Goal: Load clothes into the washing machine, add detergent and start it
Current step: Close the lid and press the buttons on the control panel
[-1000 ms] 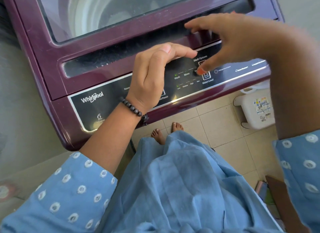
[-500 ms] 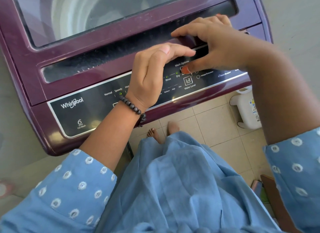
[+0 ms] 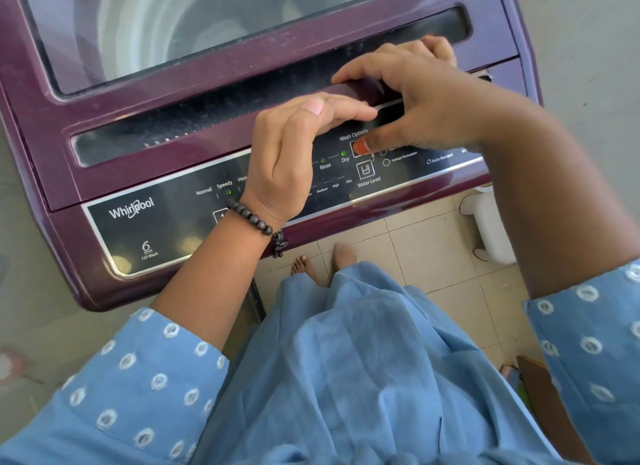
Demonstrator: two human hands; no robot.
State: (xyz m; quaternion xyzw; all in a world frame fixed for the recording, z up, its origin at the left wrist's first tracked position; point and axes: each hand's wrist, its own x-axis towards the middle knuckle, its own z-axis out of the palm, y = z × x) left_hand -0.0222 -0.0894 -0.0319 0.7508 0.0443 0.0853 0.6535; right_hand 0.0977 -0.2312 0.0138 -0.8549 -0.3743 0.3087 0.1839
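Note:
A maroon top-load washing machine (image 3: 114, 111) fills the upper view, its glass lid (image 3: 194, 24) closed over the steel drum. Its black control panel (image 3: 162, 222) runs along the front edge with small green lights lit. My right hand (image 3: 422, 97) is spread over the lid handle ridge, and its thumb presses the Wash Options button. My left hand (image 3: 294, 153), with a dark bead bracelet at the wrist, hovers over the middle of the panel, fingers straight and together, holding nothing. Any clothes inside the drum are too blurred to make out.
A white plastic container (image 3: 491, 229) stands on the beige floor tiles right of the machine. My bare feet (image 3: 304, 267) are close to the machine's front. A brown board and coloured items (image 3: 533, 388) lie at the lower right.
My right hand moved left and down along the panel until its thumb landed on the Wash Options button. The left hand stayed in place above the panel.

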